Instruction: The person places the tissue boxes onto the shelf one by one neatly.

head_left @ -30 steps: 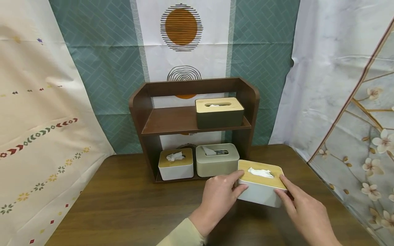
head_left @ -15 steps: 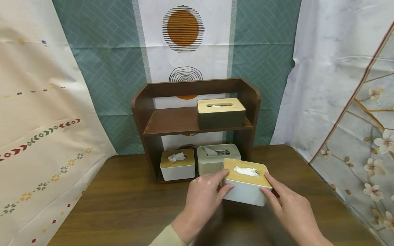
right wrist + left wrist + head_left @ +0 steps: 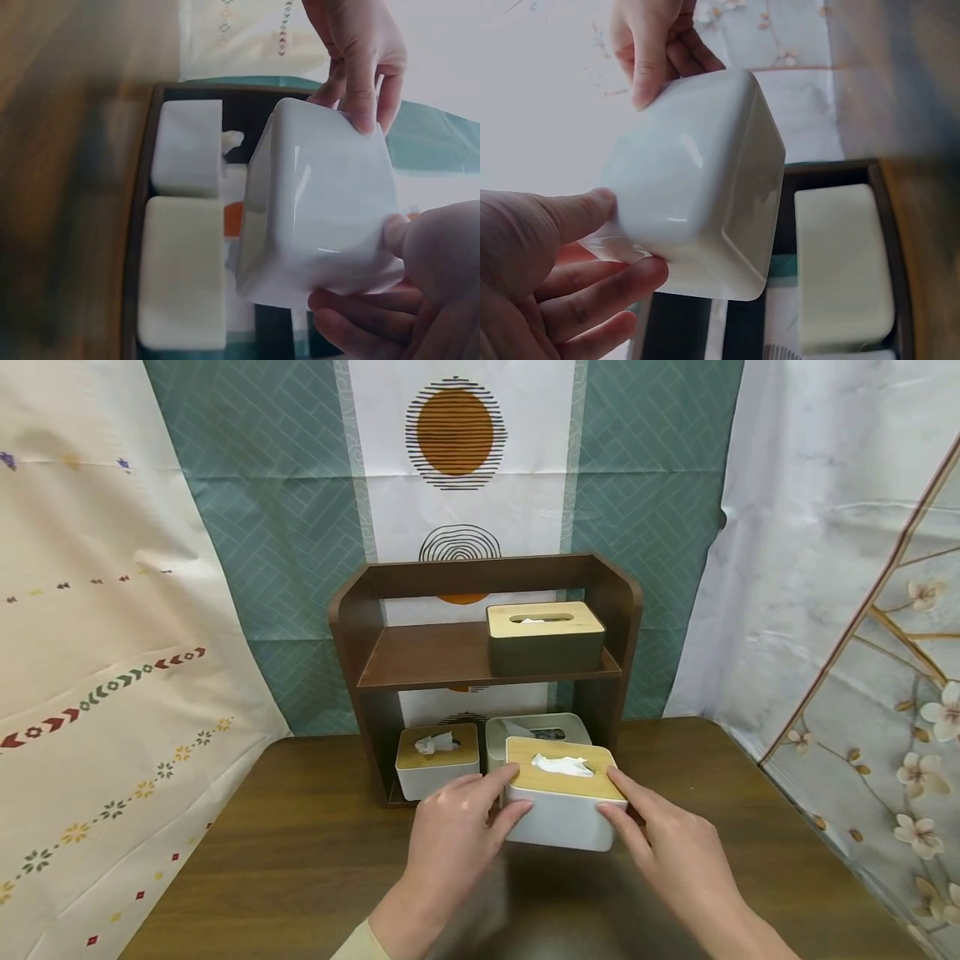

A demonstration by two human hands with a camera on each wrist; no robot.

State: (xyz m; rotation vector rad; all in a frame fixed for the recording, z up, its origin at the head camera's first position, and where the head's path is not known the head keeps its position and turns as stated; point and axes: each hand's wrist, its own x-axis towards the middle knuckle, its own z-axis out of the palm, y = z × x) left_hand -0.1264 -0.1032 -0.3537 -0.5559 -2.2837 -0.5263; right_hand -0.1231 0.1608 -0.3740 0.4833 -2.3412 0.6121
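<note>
Between my two hands is a white tissue box (image 3: 561, 820) with a light wooden lid and a tuft of tissue in its slot. My left hand (image 3: 461, 839) grips its left end, thumb on the front wall. At the right end my right hand (image 3: 667, 843) holds it the same way. In both wrist views the box's smooth white body, seen from below, hangs above the table in front of the shelf (image 3: 423, 681). It partly covers a cream tissue box (image 3: 495, 739) on the lower level. Left of that one stands a smaller white tissue box (image 3: 437, 779) with a wooden lid.
A dark green tissue box (image 3: 546, 652) with a pale wooden lid stands at the right of the upper shelf level. The brown wooden table (image 3: 300, 852) spreads out in front. Patterned cloths (image 3: 285, 527) hang behind and on both sides.
Both hands have carried the white tissue box leftward and slightly up, from right of the shelf to before the cream box. The head view has shifted slightly.
</note>
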